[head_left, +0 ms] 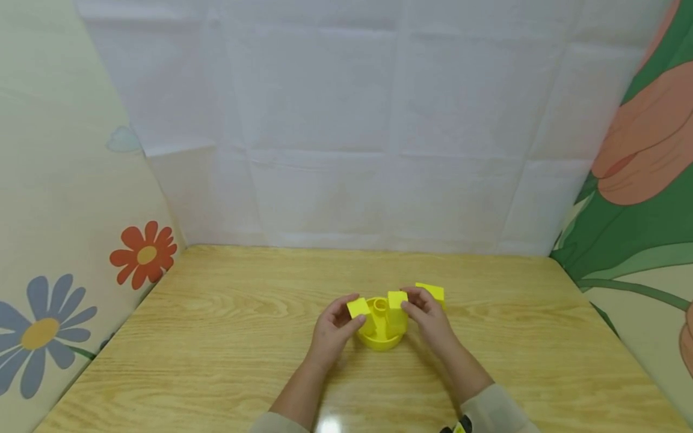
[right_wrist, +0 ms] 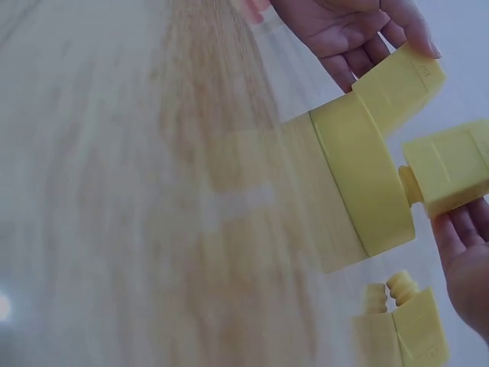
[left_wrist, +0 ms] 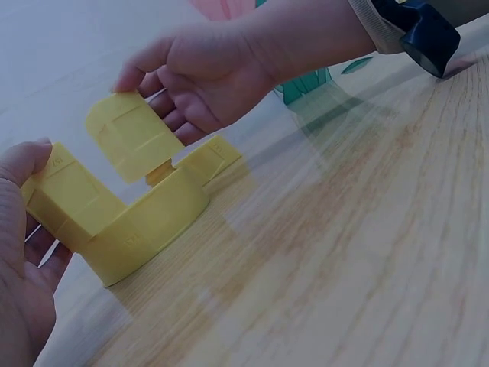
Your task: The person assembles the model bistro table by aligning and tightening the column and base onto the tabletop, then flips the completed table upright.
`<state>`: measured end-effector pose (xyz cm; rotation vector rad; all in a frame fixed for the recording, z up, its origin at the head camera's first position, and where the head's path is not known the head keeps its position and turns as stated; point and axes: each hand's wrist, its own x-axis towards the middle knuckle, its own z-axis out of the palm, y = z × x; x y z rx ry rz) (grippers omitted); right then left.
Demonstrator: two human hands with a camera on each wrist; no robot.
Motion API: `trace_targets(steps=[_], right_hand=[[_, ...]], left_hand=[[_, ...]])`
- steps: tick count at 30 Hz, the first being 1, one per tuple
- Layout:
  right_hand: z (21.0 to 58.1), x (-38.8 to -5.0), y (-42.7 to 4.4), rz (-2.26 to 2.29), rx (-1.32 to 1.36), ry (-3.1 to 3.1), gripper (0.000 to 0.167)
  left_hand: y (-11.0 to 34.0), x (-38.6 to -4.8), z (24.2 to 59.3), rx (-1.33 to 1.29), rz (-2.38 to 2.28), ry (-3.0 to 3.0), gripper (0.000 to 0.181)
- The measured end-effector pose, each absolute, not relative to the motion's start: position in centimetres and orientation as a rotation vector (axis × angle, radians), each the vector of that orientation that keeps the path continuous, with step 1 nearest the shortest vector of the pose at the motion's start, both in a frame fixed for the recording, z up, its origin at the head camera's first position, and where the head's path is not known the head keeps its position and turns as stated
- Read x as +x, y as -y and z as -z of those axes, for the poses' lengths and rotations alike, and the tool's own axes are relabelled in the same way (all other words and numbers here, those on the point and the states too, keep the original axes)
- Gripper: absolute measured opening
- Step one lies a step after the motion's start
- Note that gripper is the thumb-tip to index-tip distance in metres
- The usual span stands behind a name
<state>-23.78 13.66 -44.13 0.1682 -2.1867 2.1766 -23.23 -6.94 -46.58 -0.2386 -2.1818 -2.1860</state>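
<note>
Pale sleeves (head_left: 500, 409) come in nearest the viewer, at about four and eight o'clock of a round yellow base (head_left: 379, 344) that stands on a wood-grained desk (head_left: 243, 361), where the flat surface appears to keep it level. At nine o'clock, the left hand (head_left: 327, 337) is part-closed, thumb and fingers pinching a yellow block (head_left: 359, 308) at the base's ten o'clock, probably to steady it there. At three o'clock, the right hand (head_left: 433, 322) likewise pinches a second yellow block (head_left: 397, 300), at one o'clock, by its outer side, a grip that seems to leave the lower end free; beneath it a narrow neck (right_wrist: 410, 186) shows against the base. Whether that neck is fully seated, I cannot tell. Just beyond the right hand, at two o'clock, a third yellow block (head_left: 433, 293) lies on the desk, ungripped, perhaps set aside within reach, a ridged peg (right_wrist: 403, 285) jutting from one end.
</note>
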Motion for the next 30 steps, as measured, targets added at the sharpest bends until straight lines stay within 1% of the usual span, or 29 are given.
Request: trace_targets(steps=[4, 7, 12, 15, 18, 27, 30], right_hand=[[44.27, -23.72, -13.67, -2.232, 0.116, 2.133, 0.033], [44.37, -23.69, -13.76, -2.224, 0.112, 2.169, 0.037], [44.48, -23.74, -13.93, -2.201, 0.212, 2.278, 0.048], [44.48, -23.8, -13.94, -2.257, 0.255, 2.288, 0.051], [44.43, -23.76, -13.91, -2.336, 0.227, 2.267, 0.051], [44.82, -23.65, -14.14, -2.319, 0.127, 2.219, 0.05], [44.97, -23.5, -14.45, -2.381, 0.118, 2.161, 0.047]], left_hand=[[6.97, -23.16, 46.51, -0.229, 2.184, 2.185, 0.046], [6.97, -23.14, 46.47, -0.228, 2.18, 2.188, 0.046], [6.95, -23.17, 46.49, -0.233, 2.182, 2.182, 0.046], [6.89, -23.2, 46.5, -0.238, 2.185, 2.176, 0.046], [6.86, -23.23, 46.52, -0.246, 2.193, 2.166, 0.047], [6.98, -23.23, 46.56, -0.234, 2.192, 2.191, 0.048], [7.03, -23.2, 46.55, -0.235, 2.193, 2.193, 0.048]])
